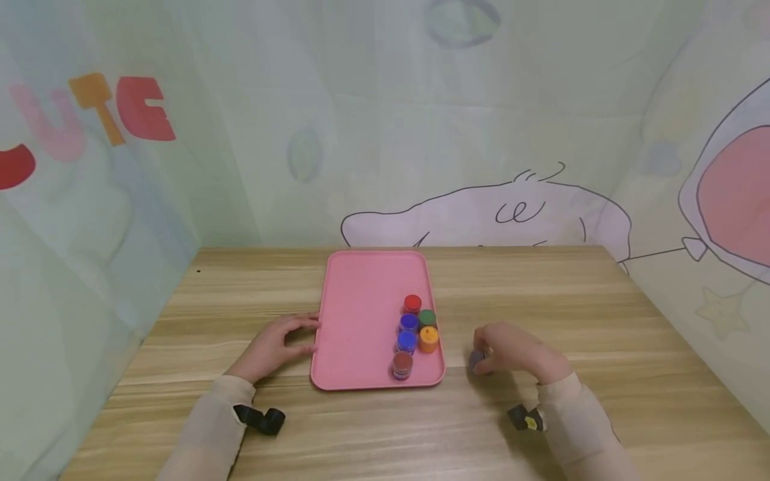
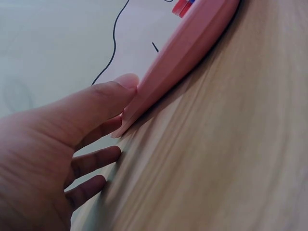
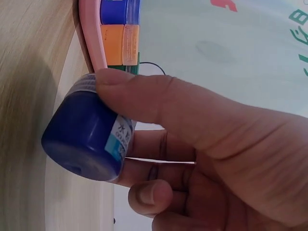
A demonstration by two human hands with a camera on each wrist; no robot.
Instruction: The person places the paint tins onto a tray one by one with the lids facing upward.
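A small dark blue paint jar (image 3: 79,132) with a white label is pinched between the thumb and fingers of my right hand (image 1: 514,347). In the head view this jar (image 1: 477,361) is right of the pink tray (image 1: 355,300), low over the table and partly covered by the fingers. My left hand (image 1: 273,344) rests at the tray's left edge, thumb and fingertips touching the rim, fingers loosely extended. Along the tray's right side stand a red-capped jar (image 1: 412,304), a green one (image 1: 427,318), two blue ones (image 1: 408,324), an orange one (image 1: 428,339) and a brownish-red one (image 1: 402,365).
The tray lies on a wooden table (image 1: 271,441). Behind the table hangs a pale printed cloth (image 1: 373,153) with cartoon drawings and letters. A small dark spot (image 1: 198,271) shows near the table's far left corner.
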